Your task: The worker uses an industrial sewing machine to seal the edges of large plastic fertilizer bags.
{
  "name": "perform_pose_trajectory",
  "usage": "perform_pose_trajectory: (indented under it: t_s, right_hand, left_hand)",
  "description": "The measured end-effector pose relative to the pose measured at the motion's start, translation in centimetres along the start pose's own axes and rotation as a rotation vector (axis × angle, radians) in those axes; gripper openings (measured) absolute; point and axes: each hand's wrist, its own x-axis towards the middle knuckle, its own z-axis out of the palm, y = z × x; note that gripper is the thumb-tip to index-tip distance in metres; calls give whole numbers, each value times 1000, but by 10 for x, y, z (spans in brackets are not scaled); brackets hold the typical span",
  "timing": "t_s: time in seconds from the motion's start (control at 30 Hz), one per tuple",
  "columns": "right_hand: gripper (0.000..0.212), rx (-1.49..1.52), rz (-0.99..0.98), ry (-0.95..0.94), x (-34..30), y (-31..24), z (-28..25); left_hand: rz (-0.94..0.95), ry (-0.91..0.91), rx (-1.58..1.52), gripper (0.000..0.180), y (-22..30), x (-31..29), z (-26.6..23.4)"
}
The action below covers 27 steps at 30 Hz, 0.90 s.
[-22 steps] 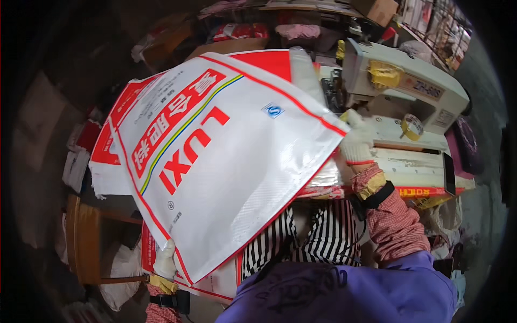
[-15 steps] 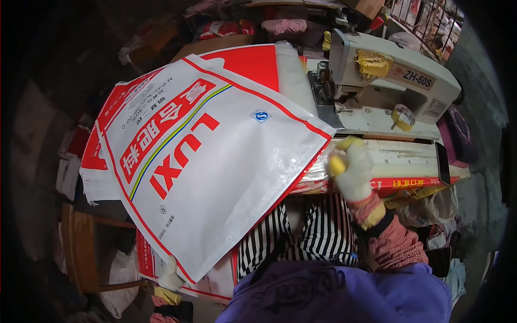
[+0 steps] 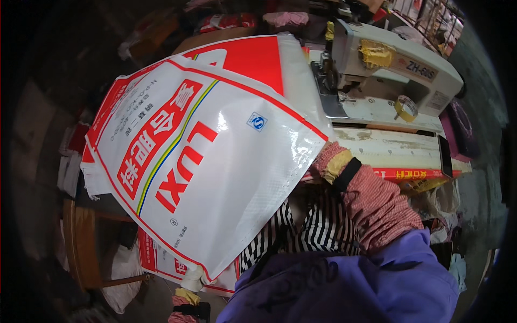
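A large white woven fertilizer sack point(image 3: 237, 177) with red borders and red lettering lies slantwise across the front of the work table. At its lower corner, near my lap, my left hand point(image 3: 192, 279) in a pale glove pinches the edge. My right forearm point(image 3: 371, 199), in a red checked sleeve with a black wrist band, reaches to the sack's right corner. The right hand itself is hidden under the sack, so its fingers do not show. More red and white sacks point(image 3: 253, 62) are beneath and behind the top one.
A white sewing machine point(image 3: 388, 64) stands at the back right, with a tape roll point(image 3: 405, 108) on its bed. A dark phone-like slab point(image 3: 445, 156) lies at the table's right end. At left is a wooden stool or frame point(image 3: 78, 242). A purple box point(image 3: 456, 131) stands at far right.
My right hand has moved left from the table edge and gone under the sack's right corner. My left hand has shifted slightly right with the lower corner. The sack now bulges more.
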Motion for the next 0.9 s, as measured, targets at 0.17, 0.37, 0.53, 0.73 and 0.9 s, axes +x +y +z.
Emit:
perform_pose_trajectory:
  t_s: [0.17, 0.37, 0.53, 0.73, 0.9]
  right_hand:
    - [32, 172, -206, 45, -20, -33, -6]
    - [38, 342, -151, -249, -118, -78, -52]
    - [35, -148, -14, 447, -119, -78, -98]
    - [48, 293, 495, 31, -42, -63, -87]
    - [36, 475, 603, 8, -49, -52, -68]
  left_hand:
    - [172, 80, 584, 54, -22, 22, -8]
    - [148, -14, -5, 67, -2, 7, 25]
    - [189, 120, -127, 68, 18, 19, 33]
    - [247, 270, 71, 55, 42, 35, 23]
    - [237, 331, 123, 46, 52, 22, 16]
